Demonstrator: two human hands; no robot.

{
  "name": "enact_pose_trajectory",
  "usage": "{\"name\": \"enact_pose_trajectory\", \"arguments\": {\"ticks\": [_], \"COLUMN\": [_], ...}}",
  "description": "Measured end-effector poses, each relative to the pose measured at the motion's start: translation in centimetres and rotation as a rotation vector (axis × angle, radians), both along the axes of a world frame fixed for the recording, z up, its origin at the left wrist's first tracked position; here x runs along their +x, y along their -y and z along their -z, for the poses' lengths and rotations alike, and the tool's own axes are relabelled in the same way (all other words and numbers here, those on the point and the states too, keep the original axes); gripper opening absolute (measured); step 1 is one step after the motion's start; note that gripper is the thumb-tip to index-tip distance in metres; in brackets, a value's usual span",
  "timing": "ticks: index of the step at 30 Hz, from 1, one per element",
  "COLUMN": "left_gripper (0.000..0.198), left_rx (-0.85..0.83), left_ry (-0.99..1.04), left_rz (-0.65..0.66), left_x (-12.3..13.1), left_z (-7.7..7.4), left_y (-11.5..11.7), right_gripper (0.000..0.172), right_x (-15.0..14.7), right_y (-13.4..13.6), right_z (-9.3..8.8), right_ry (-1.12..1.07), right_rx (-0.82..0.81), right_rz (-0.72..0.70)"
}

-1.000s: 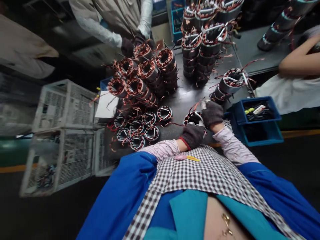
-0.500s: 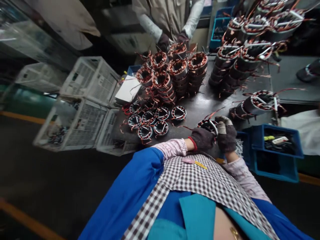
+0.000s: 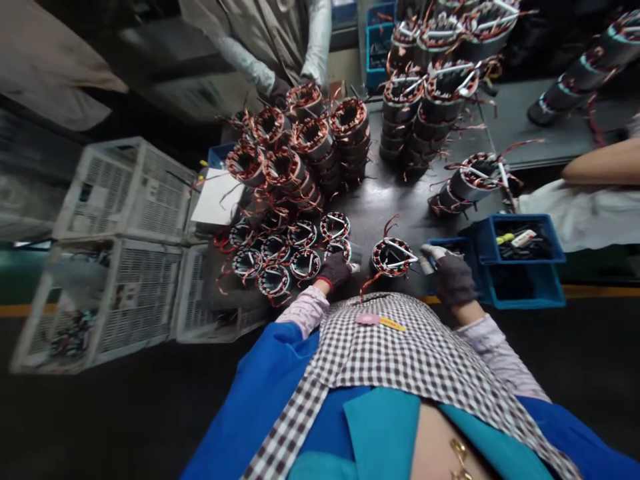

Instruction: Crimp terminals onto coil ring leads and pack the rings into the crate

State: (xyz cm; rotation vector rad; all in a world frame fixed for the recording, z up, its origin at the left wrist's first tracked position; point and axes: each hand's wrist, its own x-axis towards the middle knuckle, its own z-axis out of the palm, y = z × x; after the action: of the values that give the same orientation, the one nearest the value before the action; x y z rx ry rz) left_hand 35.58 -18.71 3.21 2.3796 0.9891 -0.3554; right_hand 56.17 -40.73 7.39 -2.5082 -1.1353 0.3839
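Note:
My left hand (image 3: 336, 270), in a dark glove with a red cuff, is closed around the side of a wound motor stator (image 3: 338, 251) at the right of a cluster of similar stators (image 3: 275, 249). Another stator (image 3: 393, 257) stands on the table between my hands, copper windings upward, a white sleeve across its top and reddish wires sticking out. To its right my right hand (image 3: 453, 275), gloved with pale-wrapped fingertips, is over the near edge of a small blue bin (image 3: 440, 243). Its thumb and fingers look apart, with nothing visible between them.
Tall stator stacks (image 3: 310, 143) stand at the back, with more stacks (image 3: 425, 107) to their right. A leaning stack (image 3: 470, 183) is nearer. Blue bins (image 3: 523, 283) sit at right, white crates (image 3: 135, 287) at left. A co-worker's gloved hands (image 3: 285, 90) are across the table.
Both hands have come apart from the stator between them. My left hand has moved left to the cluster, where one more stator now shows; my right hand has moved right. The view has shifted.

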Motion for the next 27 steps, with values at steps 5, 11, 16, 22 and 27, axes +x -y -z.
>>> {"name": "enact_pose_trajectory", "arguments": {"ticks": [5,11,16,22,27], "left_gripper": [0.010,0.055,0.060,0.051,0.041], "left_rx": [-0.086,-0.014,-0.083,-0.033,0.000], "left_ry": [-0.055,0.072,0.139,-0.144,0.013], "left_rz": [-0.001,0.049,0.596,0.751,0.532], "left_x": [1.3,2.8,7.1,10.5,7.8], "left_z": [1.1,-3.6,-5.4,-5.5,-4.5], "left_y": [0.4,0.0,2.5,2.6,4.6], "right_gripper": [0.048,0.031,0.035,0.037,0.032], "right_x": [0.7,1.6,2.4,1.7,0.5], "right_y": [-5.4,-7.4,-8.0,-10.5,-10.4], "right_z": [-0.6,1.0,1.0,0.9,0.1], "right_ry": [0.075,-0.029,-0.146,-0.238,-0.089], "right_rx": [-0.232,-0.364,-0.265,-0.248,-0.194], "right_rz": [-0.293,-0.326,-0.294,-0.274,-0.394]}}
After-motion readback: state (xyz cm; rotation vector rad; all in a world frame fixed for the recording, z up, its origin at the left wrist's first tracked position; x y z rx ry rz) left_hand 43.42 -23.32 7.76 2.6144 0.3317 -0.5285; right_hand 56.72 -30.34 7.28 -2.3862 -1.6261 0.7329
